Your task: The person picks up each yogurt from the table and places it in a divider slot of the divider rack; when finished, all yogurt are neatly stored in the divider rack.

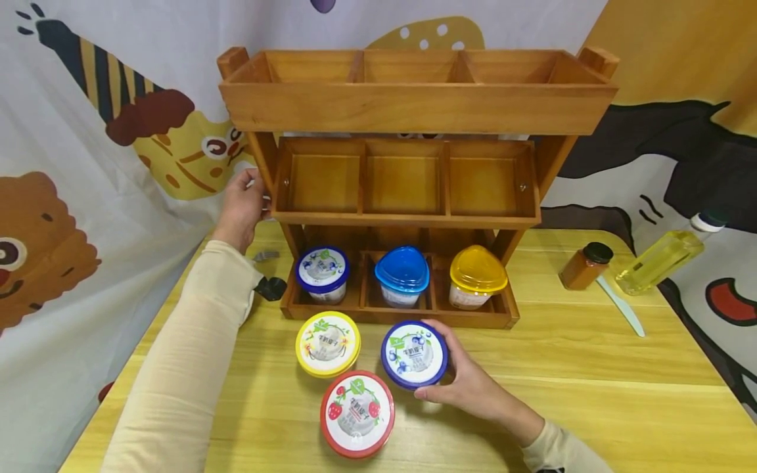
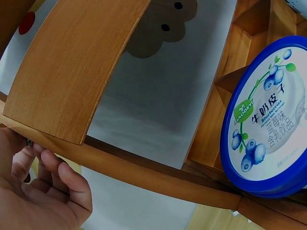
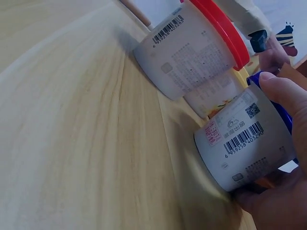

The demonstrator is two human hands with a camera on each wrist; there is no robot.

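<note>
Head view: right hand (image 1: 473, 389) grips blue-lidded tub (image 1: 416, 355); left hand (image 1: 239, 209) beside rack (image 1: 414, 108), fingers bent, hold unclear.

Bright and evenly lit in the head view, apparently from above, but dim at the back of the rack's (image 1: 414, 108) bottom tier. Softly shadowed toward the near edge of the counter (image 1: 621, 394), below the right hand (image 1: 467, 387). Glossy with small highlights on the domed lids (image 1: 402, 269). Darker and greyer in the left wrist view, bowed along the plank (image 2: 72, 72), yet crisp on the blueberry lid (image 2: 268, 115). Cool and pale in the right wrist view, softened across the counter's grain, shadowed beside the red tub (image 3: 182, 57).
</note>
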